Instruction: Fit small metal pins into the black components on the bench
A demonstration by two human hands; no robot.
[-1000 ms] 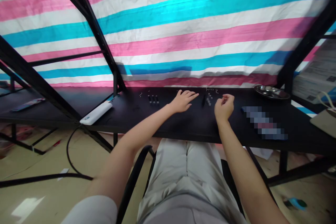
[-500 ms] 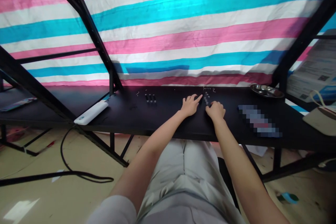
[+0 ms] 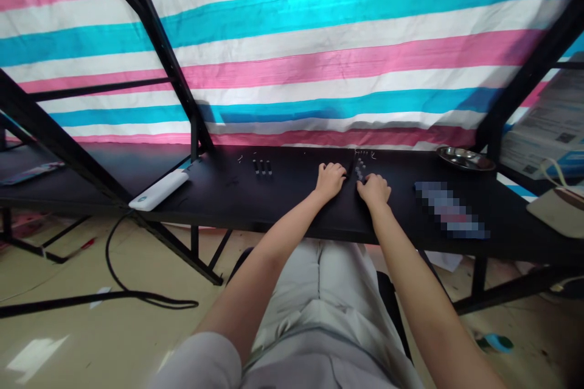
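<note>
My left hand (image 3: 331, 180) rests low over the black tabletop with its fingers curled together. Something small and dark shows at its fingertips, too small to name. Just to the right, my right hand (image 3: 374, 189) has its thumb and fingers drawn in at the near end of a group of small dark cylinders with grey ends (image 3: 360, 166). What those fingers grip, if anything, is hidden. Farther left, three small dark cylinders with pale tips (image 3: 263, 167) stand side by side.
Thin pale scraps (image 3: 365, 152) lie along the back edge of the black table (image 3: 283, 206). A round metal dish (image 3: 465, 158) and a blurred-out packet (image 3: 451, 209) are on the right. At the left is a white oblong device (image 3: 159, 190), near a black frame post (image 3: 168, 55).
My left hand's fingers, spread with the index finger stretched out before, are now curled in. The right hand stays by the cylinders, almost unmoved.
</note>
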